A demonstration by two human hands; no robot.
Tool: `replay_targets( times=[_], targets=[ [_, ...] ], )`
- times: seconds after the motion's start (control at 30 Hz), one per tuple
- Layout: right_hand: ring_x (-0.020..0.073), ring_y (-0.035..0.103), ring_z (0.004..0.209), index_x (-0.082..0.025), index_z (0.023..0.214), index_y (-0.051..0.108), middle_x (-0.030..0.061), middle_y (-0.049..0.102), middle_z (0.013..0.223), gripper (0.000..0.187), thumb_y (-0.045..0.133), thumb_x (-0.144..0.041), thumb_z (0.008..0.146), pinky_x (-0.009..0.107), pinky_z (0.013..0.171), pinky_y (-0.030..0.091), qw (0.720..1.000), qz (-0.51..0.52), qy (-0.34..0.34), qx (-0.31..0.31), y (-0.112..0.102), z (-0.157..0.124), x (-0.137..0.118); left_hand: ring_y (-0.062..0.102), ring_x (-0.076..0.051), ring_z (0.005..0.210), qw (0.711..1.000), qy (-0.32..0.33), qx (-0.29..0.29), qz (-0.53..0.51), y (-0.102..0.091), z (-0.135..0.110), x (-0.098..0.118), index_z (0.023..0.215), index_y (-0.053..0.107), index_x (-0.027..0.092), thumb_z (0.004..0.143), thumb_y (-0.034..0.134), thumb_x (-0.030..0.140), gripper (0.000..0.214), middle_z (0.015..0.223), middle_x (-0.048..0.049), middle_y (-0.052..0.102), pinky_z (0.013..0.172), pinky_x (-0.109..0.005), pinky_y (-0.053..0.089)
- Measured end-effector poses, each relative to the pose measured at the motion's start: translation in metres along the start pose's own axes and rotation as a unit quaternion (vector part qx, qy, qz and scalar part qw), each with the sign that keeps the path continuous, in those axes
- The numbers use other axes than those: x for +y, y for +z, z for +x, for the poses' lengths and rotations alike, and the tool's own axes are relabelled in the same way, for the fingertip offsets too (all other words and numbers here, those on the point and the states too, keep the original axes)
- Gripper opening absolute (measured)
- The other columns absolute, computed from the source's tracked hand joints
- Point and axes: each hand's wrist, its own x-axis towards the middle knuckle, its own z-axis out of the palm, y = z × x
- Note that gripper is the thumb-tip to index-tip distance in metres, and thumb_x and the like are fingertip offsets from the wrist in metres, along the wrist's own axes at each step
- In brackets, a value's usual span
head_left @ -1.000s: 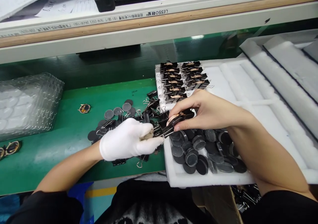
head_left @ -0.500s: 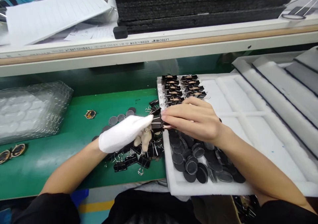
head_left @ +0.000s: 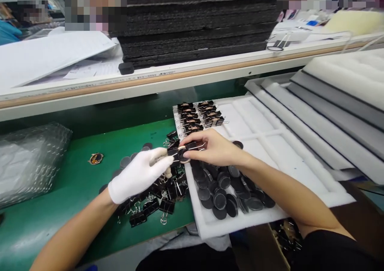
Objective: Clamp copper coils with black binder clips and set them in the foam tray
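Observation:
A round watch case with a rose-gold rim and dark disc is held between my hands, over the tray's left edge. Black binder clips sit at its left and right sides. My left hand, in a white glove, pinches the left binder clip. Bare, my right hand grips the watch case between thumb and fingers, against the right clip. Beneath my left hand lies a pile of loose binder clips. Many dark round discs fill the near left compartment of the white foam tray.
Clipped watch cases stand in two columns in the tray's far left compartment. Another watch case lies on the green table. Clear plastic trays are at left, foam sheets at right. A white shelf crosses behind.
The view has shifted right and up. My right hand has turned, so the watch case faces up, with a clip visible on its right side. Both hands stay close together.

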Motion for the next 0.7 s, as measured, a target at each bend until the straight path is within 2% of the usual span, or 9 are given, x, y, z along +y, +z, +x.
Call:
replay_targets(
  times=[0.1,0.37,0.43,0.6,0.7],
  targets=[
    [0.0206,0.075,0.086,-0.017,0.102,0.079,0.0063,0.08,0.099,0.026,0.078,-0.033,0.081,0.031,0.074,0.06,0.997,0.045,0.022,0.053,0.009,-0.005,0.004,0.058,-0.013,0.062,1.0,-0.005,0.002,0.015,0.002,-0.001,0.004,0.076,0.062,0.02,0.103,0.046,0.05,0.044,0.076,0.0016,0.075,0.06,-0.027,0.042],
    [0.0216,0.076,0.092,-0.018,0.103,0.08,0.007,0.08,0.104,0.029,0.082,-0.032,0.077,0.035,0.083,0.062,0.987,0.087,0.042,0.128,0.015,-0.022,0.009,0.067,-0.015,0.07,0.999,-0.011,0.002,-0.041,0.012,0.004,0.008,0.088,0.068,0.02,0.104,0.047,0.045,0.036,0.081,0.0008,0.079,0.067,-0.026,0.048],
    [0.0217,0.076,0.092,-0.018,0.104,0.08,0.0073,0.08,0.104,0.03,0.082,-0.031,0.077,0.036,0.085,0.063,0.985,0.086,0.045,0.141,0.016,-0.025,0.009,0.067,-0.014,0.07,0.999,-0.022,-0.001,-0.048,0.014,0.004,0.007,0.089,0.068,0.02,0.104,0.048,0.046,0.036,0.081,0.0011,0.079,0.067,-0.025,0.048],
    [0.0223,0.077,0.087,-0.018,0.107,0.08,0.0092,0.08,0.107,0.034,0.082,-0.035,0.078,0.036,0.078,0.064,0.983,0.094,0.073,0.143,0.017,-0.027,0.01,0.064,-0.014,0.068,0.997,-0.048,-0.012,-0.062,0.016,0.005,0.003,0.094,0.068,0.02,0.104,0.047,0.051,0.039,0.083,0.0006,0.08,0.065,-0.025,0.049],
    [0.0222,0.077,0.088,-0.019,0.105,0.08,0.0082,0.08,0.105,0.033,0.083,-0.037,0.078,0.037,0.083,0.064,0.975,0.117,0.081,0.169,0.023,-0.026,0.01,0.064,-0.014,0.068,0.996,-0.056,-0.008,-0.067,0.016,0.006,0.001,0.098,0.068,0.021,0.103,0.048,0.053,0.039,0.083,0.0007,0.08,0.064,-0.026,0.048]
  ],
)
